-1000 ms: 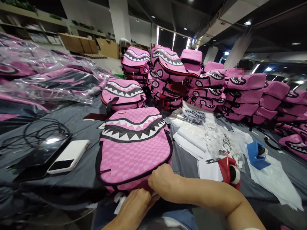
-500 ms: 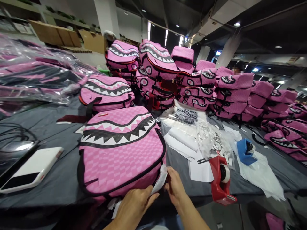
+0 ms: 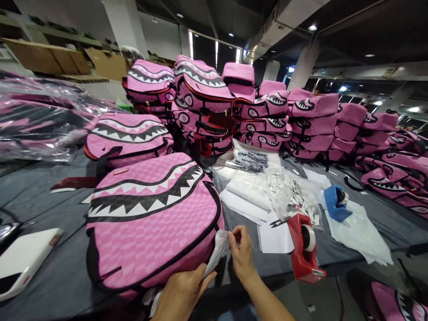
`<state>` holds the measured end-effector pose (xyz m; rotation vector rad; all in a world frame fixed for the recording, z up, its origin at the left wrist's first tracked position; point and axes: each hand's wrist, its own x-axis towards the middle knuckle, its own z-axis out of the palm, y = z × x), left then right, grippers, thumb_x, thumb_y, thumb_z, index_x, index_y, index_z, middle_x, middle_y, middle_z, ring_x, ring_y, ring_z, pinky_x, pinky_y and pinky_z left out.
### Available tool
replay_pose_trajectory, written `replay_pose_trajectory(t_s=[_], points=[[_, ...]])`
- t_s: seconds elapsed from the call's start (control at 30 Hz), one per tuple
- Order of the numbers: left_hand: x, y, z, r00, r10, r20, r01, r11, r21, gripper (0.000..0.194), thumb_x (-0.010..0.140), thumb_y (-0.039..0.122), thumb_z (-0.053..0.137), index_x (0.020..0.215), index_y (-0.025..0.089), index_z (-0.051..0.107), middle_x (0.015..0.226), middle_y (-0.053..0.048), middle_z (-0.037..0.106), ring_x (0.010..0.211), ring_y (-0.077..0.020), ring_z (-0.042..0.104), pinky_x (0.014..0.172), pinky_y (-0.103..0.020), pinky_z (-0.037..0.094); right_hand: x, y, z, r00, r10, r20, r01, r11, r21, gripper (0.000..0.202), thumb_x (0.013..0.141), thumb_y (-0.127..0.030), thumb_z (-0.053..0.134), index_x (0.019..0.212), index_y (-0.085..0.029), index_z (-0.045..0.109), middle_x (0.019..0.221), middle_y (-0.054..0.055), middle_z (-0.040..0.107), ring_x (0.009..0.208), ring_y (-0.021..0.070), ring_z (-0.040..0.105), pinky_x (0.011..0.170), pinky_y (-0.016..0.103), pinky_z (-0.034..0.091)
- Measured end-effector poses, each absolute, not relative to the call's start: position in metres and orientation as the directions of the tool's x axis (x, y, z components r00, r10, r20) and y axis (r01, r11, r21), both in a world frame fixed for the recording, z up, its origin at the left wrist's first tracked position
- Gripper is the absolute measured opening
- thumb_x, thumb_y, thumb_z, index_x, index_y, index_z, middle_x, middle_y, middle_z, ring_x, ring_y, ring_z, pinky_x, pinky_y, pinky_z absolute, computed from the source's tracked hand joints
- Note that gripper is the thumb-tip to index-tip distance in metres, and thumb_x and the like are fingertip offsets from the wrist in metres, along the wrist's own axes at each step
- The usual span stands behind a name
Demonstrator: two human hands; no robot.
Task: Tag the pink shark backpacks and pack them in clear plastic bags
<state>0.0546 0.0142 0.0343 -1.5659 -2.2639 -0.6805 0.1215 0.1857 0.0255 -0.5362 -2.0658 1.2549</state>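
A pink checkered backpack [image 3: 157, 240] with a black-and-white shark-teeth print lies front side up at the table's near edge. A strip of white wrapping paper [image 3: 216, 252] sticks out from its lower right side. My left hand [image 3: 183, 290] is closed on the lower end of the strip, thumb on top. My right hand [image 3: 242, 252] pinches at the strip's upper right edge, fingers bent together. Whatever the paper covers is hidden. More crumpled white paper [image 3: 152, 298] shows under the bag, left of my left hand.
Right of the bag stand a red tape dispenser [image 3: 304, 249] and a blue tape dispenser [image 3: 336, 203], near white paper sheets [image 3: 276, 234] and small black snips [image 3: 279, 222]. Stacked pink backpacks [image 3: 203, 98] line the back. A white power bank [image 3: 30, 258] lies at left.
The view has turned right, so the bag and table things sit further left. My right hand has shifted slightly away from my left hand, and the white strip between them shows more upright.
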Motion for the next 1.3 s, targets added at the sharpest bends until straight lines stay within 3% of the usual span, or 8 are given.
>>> replay_pose_trajectory(t_s=[0.1, 0.17, 0.23, 0.37, 0.83, 1.0, 1.17, 1.3], points=[[0.054, 0.018, 0.041, -0.303, 0.757, 0.579, 0.953, 0.226, 0.203, 0.033, 0.104, 0.023, 0.037, 0.078, 0.022, 0.057, 0.046, 0.007, 0.058, 0.035, -0.0124, 0.055, 0.040, -0.026, 0.031, 0.124, 0.198, 0.049, -0.829, -0.031, 0.558, -0.303, 0.864, -0.402, 0.037, 0.105, -0.050, 0.040, 0.097, -0.020, 0.059, 0.093, 0.009, 0.070, 0.091, 0.0175, 0.065, 0.092, 0.035, 0.051], [0.050, 0.013, 0.043, -0.215, 0.709, 0.672, 0.976, 0.145, 0.159, 0.030, 0.104, 0.020, 0.039, 0.083, 0.020, 0.059, 0.050, 0.006, 0.059, 0.039, -0.0118, 0.055, 0.044, -0.026, 0.036, 0.117, 0.205, 0.060, -0.819, -0.427, 0.384, -0.511, 0.846, -0.150, 0.039, 0.105, -0.053, 0.043, 0.094, -0.021, 0.061, 0.086, 0.005, 0.070, 0.084, 0.0156, 0.063, 0.097, 0.033, 0.047], [0.043, -0.004, 0.038, -0.116, 0.666, 0.737, 0.993, 0.078, 0.086, 0.021, 0.102, 0.018, 0.044, 0.094, 0.017, 0.064, 0.062, 0.002, 0.066, 0.053, -0.0128, 0.061, 0.059, -0.026, 0.046, 0.107, 0.211, 0.068, -0.787, -0.561, 0.256, -0.586, 0.810, -0.026, 0.043, 0.104, -0.057, 0.044, 0.090, -0.021, 0.062, 0.077, 0.001, 0.067, 0.077, 0.0145, 0.061, 0.096, 0.031, 0.044], [0.018, -0.061, 0.007, -0.155, 0.639, 0.753, 0.983, 0.174, 0.054, 0.042, 0.098, 0.008, 0.035, 0.113, 0.023, 0.070, 0.093, -0.004, 0.076, 0.088, -0.0168, 0.067, 0.089, -0.031, 0.044, 0.098, 0.218, 0.078, -0.762, -0.621, 0.185, -0.633, 0.774, -0.004, 0.041, 0.104, -0.055, 0.045, 0.091, -0.020, 0.062, 0.077, 0.000, 0.066, 0.078, 0.0147, 0.059, 0.094, 0.030, 0.040], [-0.010, -0.098, -0.003, -0.011, 0.718, 0.696, 0.994, 0.083, -0.070, 0.044, 0.091, -0.002, 0.053, 0.128, 0.019, 0.062, 0.108, -0.009, 0.078, 0.098, -0.0171, 0.071, 0.089, -0.030, 0.054, 0.103, 0.215, 0.070, -0.788, -0.568, 0.237, -0.594, 0.802, -0.054, 0.016, 0.090, -0.033, 0.069, 0.092, -0.019, 0.061, 0.080, 0.000, 0.068, 0.079, 0.0170, 0.059, 0.092, 0.035, 0.038], [-0.030, -0.121, -0.007, 0.093, 0.805, 0.586, 0.985, 0.010, -0.170, 0.045, 0.095, -0.003, 0.043, 0.131, 0.018, 0.060, 0.116, -0.005, 0.078, 0.115, -0.0133, 0.069, 0.114, -0.030, 0.043, 0.107, 0.215, 0.068, -0.787, -0.547, 0.285, -0.586, 0.808, -0.068, 0.037, 0.090, -0.056, 0.069, 0.091, -0.020, 0.061, 0.078, 0.000, 0.066, 0.076, 0.0171, 0.058, 0.092, 0.035, 0.039], [-0.010, -0.125, 0.010, 0.005, 0.776, 0.631, 0.995, 0.059, -0.081, 0.052, 0.095, 0.002, 0.048, 0.142, 0.025, 0.053, 0.113, -0.002, 0.079, 0.114, -0.0154, 0.070, 0.117, -0.036, 0.043, 0.105, 0.205, 0.060, -0.778, -0.486, 0.398, -0.542, 0.839, -0.035, 0.046, 0.095, -0.063, 0.057, 0.078, -0.021, 0.059, 0.067, -0.001, 0.062, 0.067, 0.0158, 0.053, 0.085, 0.034, 0.039], [0.022, -0.065, 0.049, -0.187, 0.651, 0.736, 0.981, 0.088, 0.171, 0.042, 0.094, 0.008, 0.058, 0.135, 0.017, 0.057, 0.115, -0.011, 0.077, 0.110, -0.0205, 0.072, 0.099, -0.032, 0.057, 0.102, 0.205, 0.057, -0.745, -0.522, 0.416, -0.569, 0.823, 0.014, 0.044, 0.097, -0.059, 0.056, 0.076, -0.021, 0.058, 0.067, -0.001, 0.062, 0.068, 0.0159, 0.053, 0.084, 0.035, 0.038]])
